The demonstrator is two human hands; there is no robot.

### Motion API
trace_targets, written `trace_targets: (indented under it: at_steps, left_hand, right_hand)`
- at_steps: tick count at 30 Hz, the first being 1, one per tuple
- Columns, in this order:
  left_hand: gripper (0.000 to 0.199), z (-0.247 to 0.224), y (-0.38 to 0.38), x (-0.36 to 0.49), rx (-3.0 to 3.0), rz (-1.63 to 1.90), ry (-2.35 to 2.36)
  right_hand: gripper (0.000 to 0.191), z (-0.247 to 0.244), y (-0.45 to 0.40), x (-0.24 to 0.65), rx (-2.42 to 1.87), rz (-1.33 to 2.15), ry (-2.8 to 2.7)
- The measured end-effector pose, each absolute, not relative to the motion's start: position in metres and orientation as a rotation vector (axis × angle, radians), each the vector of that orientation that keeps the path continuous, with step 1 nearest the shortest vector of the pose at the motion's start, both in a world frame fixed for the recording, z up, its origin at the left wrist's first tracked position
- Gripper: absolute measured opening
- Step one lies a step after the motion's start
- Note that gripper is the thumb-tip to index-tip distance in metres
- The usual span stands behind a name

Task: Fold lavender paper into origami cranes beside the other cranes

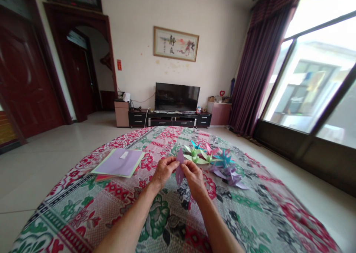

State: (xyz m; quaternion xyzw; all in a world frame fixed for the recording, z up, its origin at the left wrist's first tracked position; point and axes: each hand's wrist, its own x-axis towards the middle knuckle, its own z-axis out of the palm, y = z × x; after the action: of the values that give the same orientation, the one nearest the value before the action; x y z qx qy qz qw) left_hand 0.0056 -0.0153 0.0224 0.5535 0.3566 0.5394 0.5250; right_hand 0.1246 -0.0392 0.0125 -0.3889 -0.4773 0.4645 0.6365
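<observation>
Purple paper, seemingly part-folded, pinched between left hand and right hand! Finished-looking folded shapes at three o'clock, flat sheets at nine.

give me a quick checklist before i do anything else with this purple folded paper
- Left hand grip: ok, fingers pinch the purple folded paper from the left.
- Right hand grip: ok, fingers hold its right side.
- Creases sharp: cannot tell, too small to see.
- Green folded pieces clear of the right hand: cannot tell, they look very near.
- Sheet stack squared up: not ok, lower sheets stick out unevenly.
- Top sheet bare: not ok, a white slip lies on it.
</observation>
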Motion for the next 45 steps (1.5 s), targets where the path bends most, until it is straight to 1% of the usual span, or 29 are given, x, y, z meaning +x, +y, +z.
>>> trace_targets:
  at_steps: [13, 19, 22, 25, 28, 32, 36, 41, 45]
  left_hand:
    - [0.022, 0.015, -0.013, 0.005, 1.401, 1.294, 0.870]
    - [0.023, 0.011, -0.010, 0.004, 1.403, 1.288, 0.870]
    - [0.023, 0.010, -0.010, 0.003, 1.408, 1.283, 0.888]
    - [0.024, 0.012, -0.011, 0.003, 1.386, 1.279, 0.882]
    - [0.027, 0.015, -0.013, 0.004, 1.370, 1.264, 0.829]
    - [0.024, 0.017, -0.013, 0.004, 1.272, 1.305, 0.820]
    - [0.026, 0.016, -0.009, 0.002, 1.061, 1.369, 0.822]
    - [0.029, 0.013, -0.005, -0.003, 0.989, 1.446, 0.829]
    - [0.029, 0.010, -0.004, -0.005, 0.952, 1.460, 0.800]
  right_hand:
    - [0.027, 0.011, -0.034, 0.125, -0.887, 0.949, -1.072]
    - [0.039, 0.006, -0.028, 0.124, -0.776, 1.099, -0.949]
    - [0.033, 0.005, -0.028, 0.127, -0.785, 1.214, -0.934]
    - [0.028, 0.006, -0.030, 0.128, -0.786, 1.251, -0.922]
    - [0.030, 0.008, -0.032, 0.126, -0.802, 1.266, -0.933]
    - [0.034, 0.009, -0.033, 0.124, -0.820, 1.269, -0.906]
    - [0.030, 0.007, -0.036, 0.122, -0.825, 1.279, -0.957]
    - [0.031, 0.007, -0.039, 0.119, -0.907, 1.153, -1.161]
    - [0.029, 0.009, -0.041, 0.115, -0.962, 1.040, -1.214]
